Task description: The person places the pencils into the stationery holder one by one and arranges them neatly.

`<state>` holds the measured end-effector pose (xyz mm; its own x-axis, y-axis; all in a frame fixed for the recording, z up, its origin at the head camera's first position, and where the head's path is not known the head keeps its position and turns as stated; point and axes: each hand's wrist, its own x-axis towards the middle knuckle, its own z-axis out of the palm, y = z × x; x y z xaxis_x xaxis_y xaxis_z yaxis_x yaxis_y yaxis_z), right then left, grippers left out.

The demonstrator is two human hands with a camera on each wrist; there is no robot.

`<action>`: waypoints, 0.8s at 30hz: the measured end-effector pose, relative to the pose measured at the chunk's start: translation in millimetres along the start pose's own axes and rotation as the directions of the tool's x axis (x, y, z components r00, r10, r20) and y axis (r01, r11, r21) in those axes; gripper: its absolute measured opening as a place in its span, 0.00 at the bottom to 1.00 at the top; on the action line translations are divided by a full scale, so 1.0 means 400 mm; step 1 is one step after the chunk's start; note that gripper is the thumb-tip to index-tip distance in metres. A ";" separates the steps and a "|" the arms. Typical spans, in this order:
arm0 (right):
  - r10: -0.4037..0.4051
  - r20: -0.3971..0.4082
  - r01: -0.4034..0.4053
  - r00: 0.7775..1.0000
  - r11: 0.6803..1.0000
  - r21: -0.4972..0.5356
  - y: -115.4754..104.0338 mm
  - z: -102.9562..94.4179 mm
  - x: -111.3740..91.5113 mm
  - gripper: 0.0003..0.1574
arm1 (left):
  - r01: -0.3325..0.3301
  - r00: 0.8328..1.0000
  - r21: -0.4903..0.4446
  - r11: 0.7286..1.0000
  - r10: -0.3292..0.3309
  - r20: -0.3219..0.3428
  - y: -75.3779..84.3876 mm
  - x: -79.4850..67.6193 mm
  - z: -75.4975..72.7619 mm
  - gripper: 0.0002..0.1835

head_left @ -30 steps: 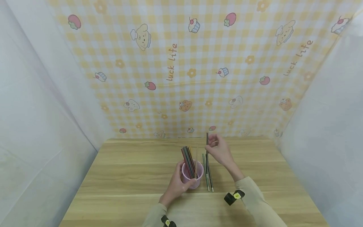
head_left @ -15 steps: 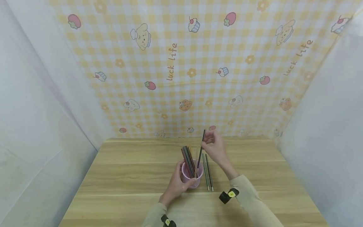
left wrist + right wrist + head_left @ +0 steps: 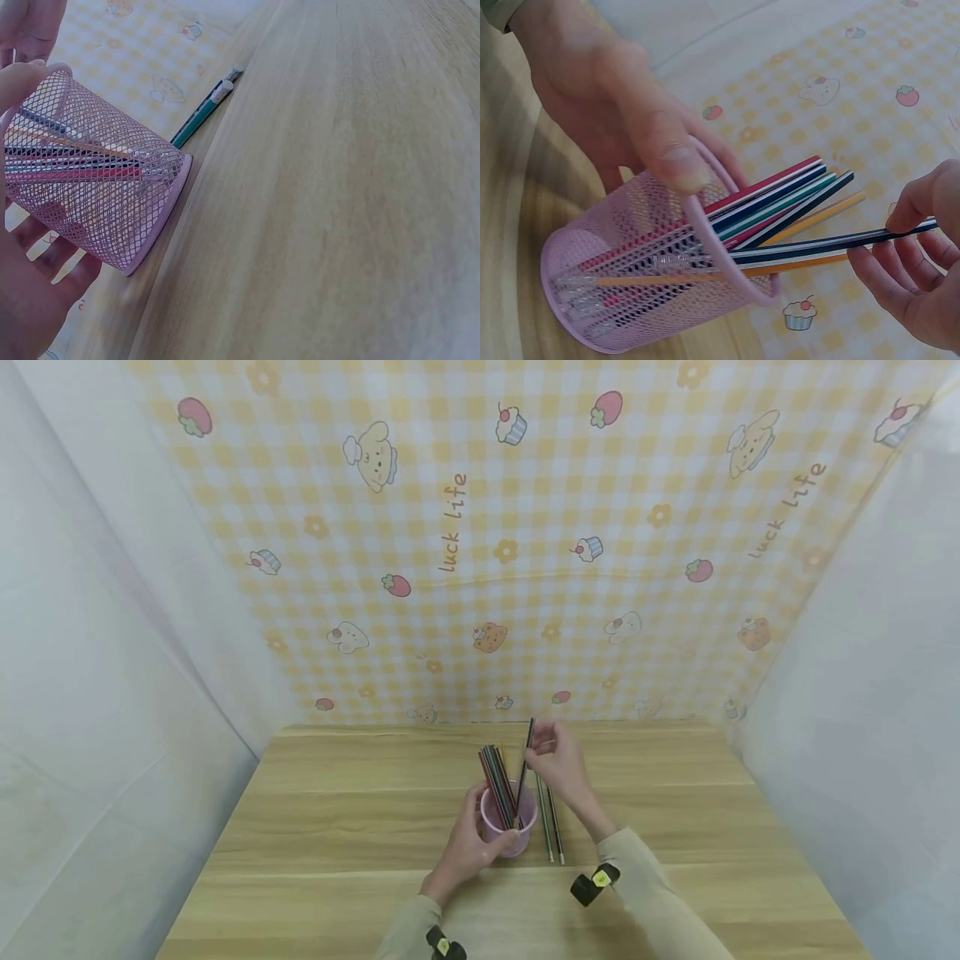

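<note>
A pink mesh pencil cup (image 3: 630,247) stands on the wooden table, with several striped pencils (image 3: 780,191) leaning inside it. My left hand (image 3: 467,850) grips the cup around its side, thumb at the rim. Between the thumb and fingers of my right hand (image 3: 558,768) is a dark blue and white striped pencil (image 3: 810,246). Its eraser end is down inside the cup, below the rim, and its upper part tilts toward my right hand. Just right of the cup, a green pencil (image 3: 202,116) and a dark pencil (image 3: 556,831) lie side by side on the table.
The wooden table (image 3: 337,835) reaches back to a yellow checked cloth (image 3: 420,610) with cartoon prints. White cloth walls (image 3: 97,693) rise on the left and right sides. Both wrists carry small black cameras (image 3: 587,889).
My right hand has moved left from over the loose pencils, carrying the dark striped pencil, then lowered its end into the cup. The left hand stays on the cup.
</note>
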<state>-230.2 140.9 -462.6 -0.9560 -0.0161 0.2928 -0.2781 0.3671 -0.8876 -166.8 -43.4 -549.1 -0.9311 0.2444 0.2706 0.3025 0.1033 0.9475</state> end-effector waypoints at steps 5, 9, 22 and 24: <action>0.009 0.032 -0.010 0.999 1.000 0.017 0.018 0.008 -0.011 0.20 | -0.018 1.000 0.012 1.000 0.017 0.008 -0.070 0.009 0.005 0.46; 0.022 0.056 -0.023 0.998 0.999 0.021 0.025 0.011 -0.016 0.18 | 0.007 1.000 0.005 1.000 -0.007 0.017 -0.085 0.011 0.005 0.47; 0.118 0.061 -0.114 0.991 0.991 -0.071 0.064 -0.005 -0.014 0.15 | 0.034 0.999 0.016 0.999 -0.034 0.001 -0.066 0.013 0.010 0.50; 0.132 0.059 -0.126 0.990 0.988 -0.091 0.073 -0.010 -0.009 0.15 | 0.042 0.999 0.022 0.999 -0.042 0.005 -0.062 0.013 0.010 0.50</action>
<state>-234.6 155.3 -488.1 -0.9882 -0.0223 0.1518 -0.1456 0.4496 -0.8813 -178.3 -40.9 -572.1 -0.9421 0.2445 0.2295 0.2673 0.1343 0.9542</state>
